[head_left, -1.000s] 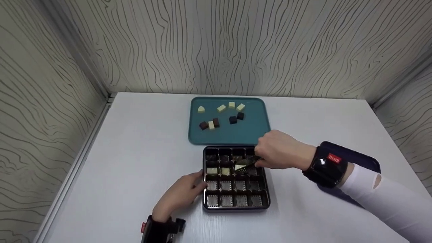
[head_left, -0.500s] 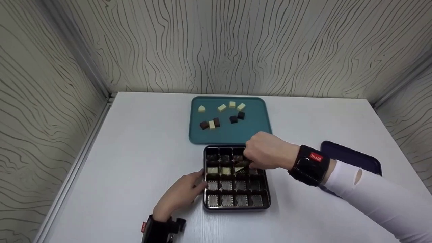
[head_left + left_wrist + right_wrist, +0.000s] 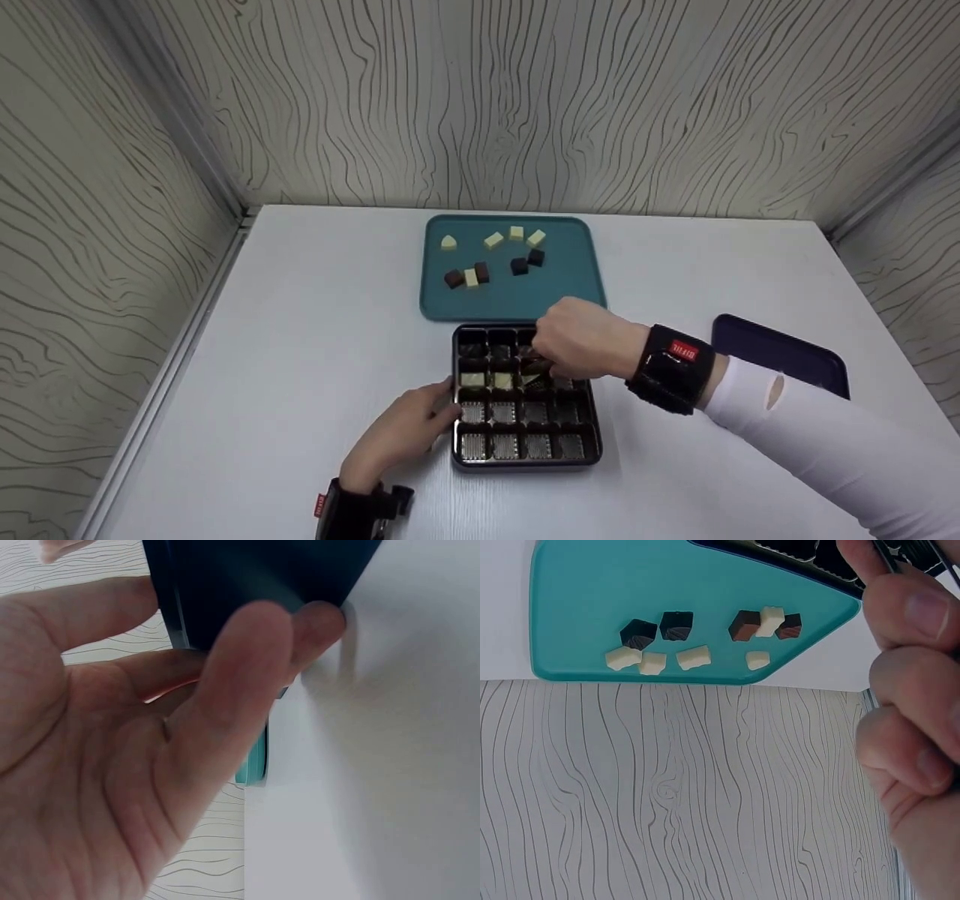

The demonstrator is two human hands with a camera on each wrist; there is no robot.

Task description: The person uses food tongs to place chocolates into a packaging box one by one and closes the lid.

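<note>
My right hand [image 3: 581, 337] grips a pair of black tongs [image 3: 535, 366], whose tips are down in the third compartment of the second row of a dark divided box [image 3: 525, 466]. A pale chocolate piece [image 3: 532, 380] shows beside the tips. Two more pale pieces, one a square chocolate [image 3: 472, 380], lie in the compartments left of it. In the right wrist view the curled fingers [image 3: 922, 675] surround the tongs' handles. My left hand [image 3: 401, 427] touches the box's left side with thumb and extended fingers; the left wrist view shows them against its dark wall [image 3: 247, 585].
Behind the box lies a teal tray [image 3: 555, 292] with several pale and dark chocolates, among them a dark cube [image 3: 519, 266]. A dark blue lid-like tray [image 3: 780, 352] rests at the right, partly behind the right arm. Patterned panels [image 3: 495, 105] enclose the white table [image 3: 322, 300].
My right hand has moved left with the tongs, mostly in the first half second, and the tips have stayed at the third compartment. The left hand and the box have stayed put.
</note>
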